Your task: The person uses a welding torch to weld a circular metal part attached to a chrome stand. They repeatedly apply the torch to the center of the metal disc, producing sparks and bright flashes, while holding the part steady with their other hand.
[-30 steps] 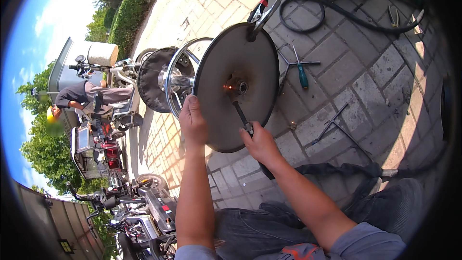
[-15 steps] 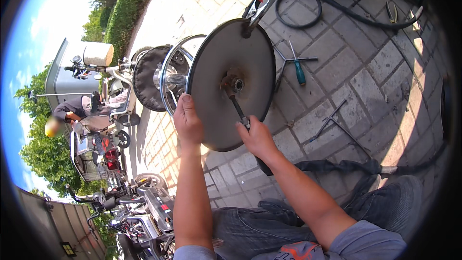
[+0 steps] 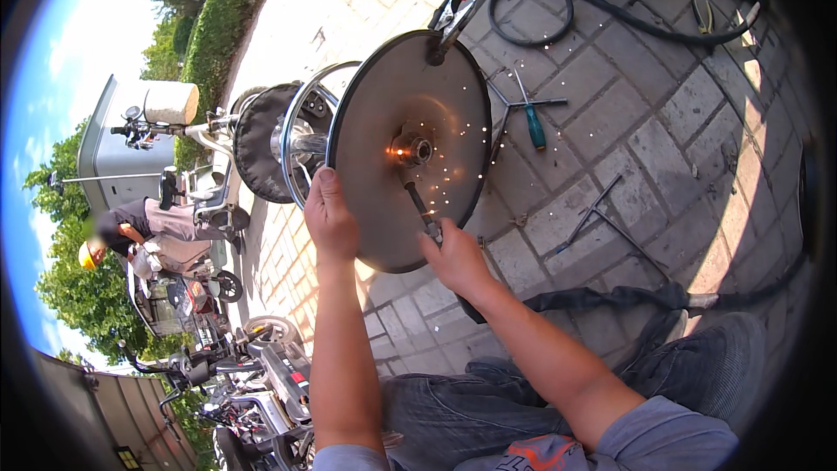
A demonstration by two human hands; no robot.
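Note:
A bar stool lies on its side in front of me, its round grey metal base [image 3: 375, 209] tilted toward me. My left hand [image 3: 333, 218] grips the left rim of the base, thumb on its face and fingers hidden behind. My right hand [image 3: 458, 257] is wrapped round a dark welding torch [image 3: 418, 201], whose tip points at the rusty hub [image 3: 416, 151] in the middle. An orange glow and sparks fly off beside the hub. A metal clamp [image 3: 460, 22] bites the base's upper rim. Behind it show the chrome ring [image 3: 301, 131] and the black round seat [image 3: 261, 144].
On the paving lie a green-handled screwdriver [image 3: 534, 126], T-shaped wrenches [image 3: 606, 209], pliers [image 3: 702, 13] and a looped black cable [image 3: 571, 13]. A sleeved torch cable [image 3: 602, 299] runs right past my knee. At left are parked scooters [image 3: 270, 384] and a person in a yellow cap [image 3: 139, 231].
Sparks and an orange glow have appeared at the hub. The torch tip has shifted slightly down and left, away from the hub's centre. A bystander at left has shifted position.

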